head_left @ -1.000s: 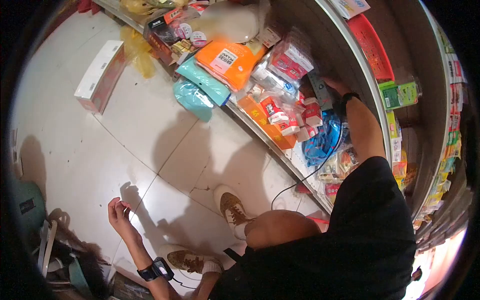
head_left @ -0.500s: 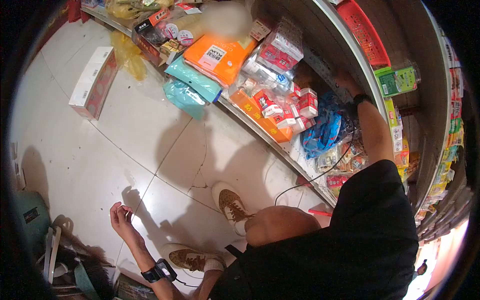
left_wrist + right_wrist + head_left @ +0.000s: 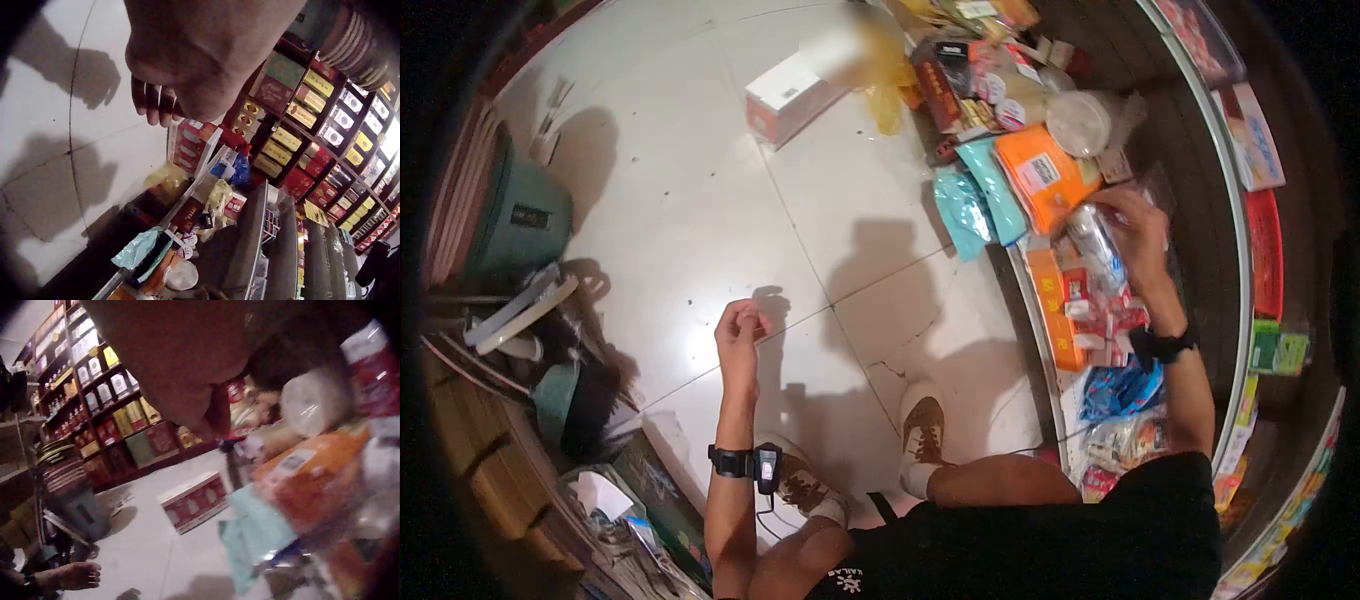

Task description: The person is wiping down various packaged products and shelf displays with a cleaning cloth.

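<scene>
My right hand is over the goods on the low shelf, fingers loosely bent toward an orange glove package, with nothing visible in its grasp. Motion blurs its fingertips. Below it lie a clear-and-silver packet, small red-and-white boxes and a long orange box. A teal package overhangs the shelf's front, and a round pale tub stands behind the orange package. Over the floor, away from the shelf, my left hand hangs with relaxed, half-curled fingers, holding nothing.
A white-and-pink box stands on the tiles near a yellow plastic bag. Blue plastic lies nearer me on the shelf. The upper shelf carries a red basket. At the left is a green bin.
My right hand has come out from deep in the shelf and moved forward over the packages. The head view has turned left. My left hand stays loosely curled and empty.
</scene>
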`<state>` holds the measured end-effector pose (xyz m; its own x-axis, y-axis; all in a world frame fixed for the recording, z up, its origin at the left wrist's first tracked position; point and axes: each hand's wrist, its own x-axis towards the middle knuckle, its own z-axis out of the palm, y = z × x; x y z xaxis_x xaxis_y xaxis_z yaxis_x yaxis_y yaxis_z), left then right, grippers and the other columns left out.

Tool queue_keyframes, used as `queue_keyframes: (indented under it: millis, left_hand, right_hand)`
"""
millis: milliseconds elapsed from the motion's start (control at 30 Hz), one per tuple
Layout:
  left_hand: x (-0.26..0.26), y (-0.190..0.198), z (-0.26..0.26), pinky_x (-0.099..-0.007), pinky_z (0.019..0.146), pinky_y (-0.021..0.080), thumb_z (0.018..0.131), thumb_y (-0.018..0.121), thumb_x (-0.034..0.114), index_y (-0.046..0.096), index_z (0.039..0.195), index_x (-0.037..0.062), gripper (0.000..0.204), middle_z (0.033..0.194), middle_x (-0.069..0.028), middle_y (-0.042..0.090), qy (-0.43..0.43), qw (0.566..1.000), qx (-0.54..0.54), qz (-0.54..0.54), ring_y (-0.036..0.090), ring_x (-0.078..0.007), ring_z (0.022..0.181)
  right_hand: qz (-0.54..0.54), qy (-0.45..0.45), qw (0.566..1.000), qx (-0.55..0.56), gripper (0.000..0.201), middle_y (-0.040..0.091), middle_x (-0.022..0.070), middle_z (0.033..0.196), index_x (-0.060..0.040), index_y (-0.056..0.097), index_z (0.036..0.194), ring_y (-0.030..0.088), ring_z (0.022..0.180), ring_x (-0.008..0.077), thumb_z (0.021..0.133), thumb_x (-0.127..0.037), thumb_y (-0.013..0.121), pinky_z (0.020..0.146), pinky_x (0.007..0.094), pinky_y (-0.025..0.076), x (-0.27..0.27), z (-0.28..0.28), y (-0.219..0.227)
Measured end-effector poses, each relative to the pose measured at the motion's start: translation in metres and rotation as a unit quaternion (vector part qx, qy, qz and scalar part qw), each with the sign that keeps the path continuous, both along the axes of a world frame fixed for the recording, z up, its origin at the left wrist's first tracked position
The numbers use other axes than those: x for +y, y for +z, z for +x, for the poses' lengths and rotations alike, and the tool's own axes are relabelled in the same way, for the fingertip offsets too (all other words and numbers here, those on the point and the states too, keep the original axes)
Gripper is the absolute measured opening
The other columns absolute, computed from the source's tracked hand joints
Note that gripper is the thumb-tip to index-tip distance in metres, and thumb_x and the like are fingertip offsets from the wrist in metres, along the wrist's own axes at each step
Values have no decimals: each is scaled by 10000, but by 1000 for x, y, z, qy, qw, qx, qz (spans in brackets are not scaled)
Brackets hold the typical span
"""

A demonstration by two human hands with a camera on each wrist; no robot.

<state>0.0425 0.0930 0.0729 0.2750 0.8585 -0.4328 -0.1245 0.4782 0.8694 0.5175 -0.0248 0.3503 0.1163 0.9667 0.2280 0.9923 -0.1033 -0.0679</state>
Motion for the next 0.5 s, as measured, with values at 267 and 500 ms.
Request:
queue_keyframes:
  millis: [267,500]
  left_hand:
    - [13,3,-12,-279,752,481,1034,496,122,620,1043,45,146,790,-8,584,38,999,13,9,564,-108,747]
    - [26,-8,-53,-278,752,477,1038,505,127,617,1047,40,142,781,-13,575,105,994,-3,8,557,-112,754]
  right_hand:
    - [-33,253,953,-161,634,589,191,1346,-133,534,1403,596,1171,411,827,-236,776,979,470,505,274,-111,-165]
    - [-84,284,918,-265,1001,497,147,1448,-176,339,1538,370,1420,382,701,-297,875,1162,499,323,401,-192,-215]
